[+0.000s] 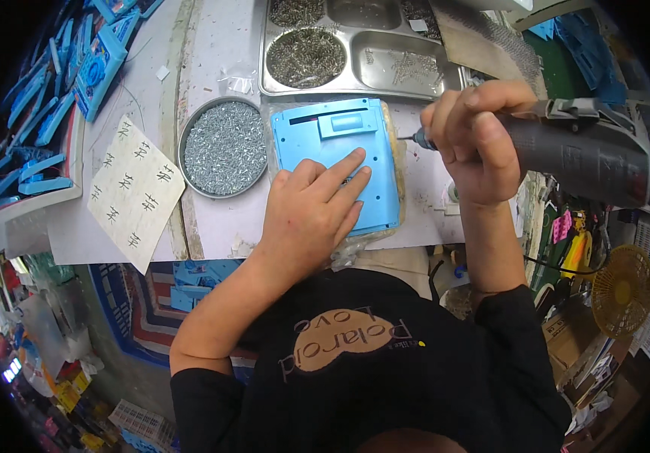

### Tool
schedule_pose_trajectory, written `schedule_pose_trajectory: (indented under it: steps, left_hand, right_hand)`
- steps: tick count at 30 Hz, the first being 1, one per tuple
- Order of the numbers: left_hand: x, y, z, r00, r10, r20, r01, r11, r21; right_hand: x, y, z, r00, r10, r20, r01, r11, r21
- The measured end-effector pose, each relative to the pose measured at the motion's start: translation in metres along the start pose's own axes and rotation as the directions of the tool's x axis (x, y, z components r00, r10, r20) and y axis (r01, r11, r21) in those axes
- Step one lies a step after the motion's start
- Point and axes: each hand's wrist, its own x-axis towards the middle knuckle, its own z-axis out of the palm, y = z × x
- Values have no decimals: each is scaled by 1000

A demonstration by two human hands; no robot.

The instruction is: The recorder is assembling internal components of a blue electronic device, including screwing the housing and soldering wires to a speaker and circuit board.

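A light blue plastic casing (pixel 302 140) with several small screw holes and a slot near its far edge lies flat on the table in front of me. My left hand (pixel 313 200) rests on it, palm down, fingers stretched out over its middle. To its right my right hand (pixel 480 140) is wrapped round a dark electric screwdriver (pixel 574 151), held on its side. Its thin bit (pixel 408 138) points left, just beside the casing's right edge and apart from it. Left of the casing stands a round tin (pixel 181 143) full of small silver screws (pixel 225 147).
Behind the casing is a metal compartment tray (pixel 355 83) holding springs and small metal parts. A sheet with handwritten marks (pixel 136 189) lies at the left. Blue plastic parts (pixel 98 72) heap in a bin at the far left. A yellow fan (pixel 623 291) stands off to the right.
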Motion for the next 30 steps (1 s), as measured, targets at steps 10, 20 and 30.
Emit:
schedule_pose_trajectory:
  steps: [10, 20, 30]
  left_hand:
    - [3, -2, 1, 1000, -27, -2, 27, 999, -19]
    - [-2, 1, -1, 999, -35, 14, 35, 997, -64]
    - [3, -14, -5, 961, -274, 27, 254, 842, -476]
  right_hand:
    - [3, -12, 5, 999, 40, 33, -33, 979, -200]
    - [-2, 4, 1, 979, 205, 18, -191, 938, -289]
    - [-40, -37, 16, 964, 243, -111, -258, 955, -147]
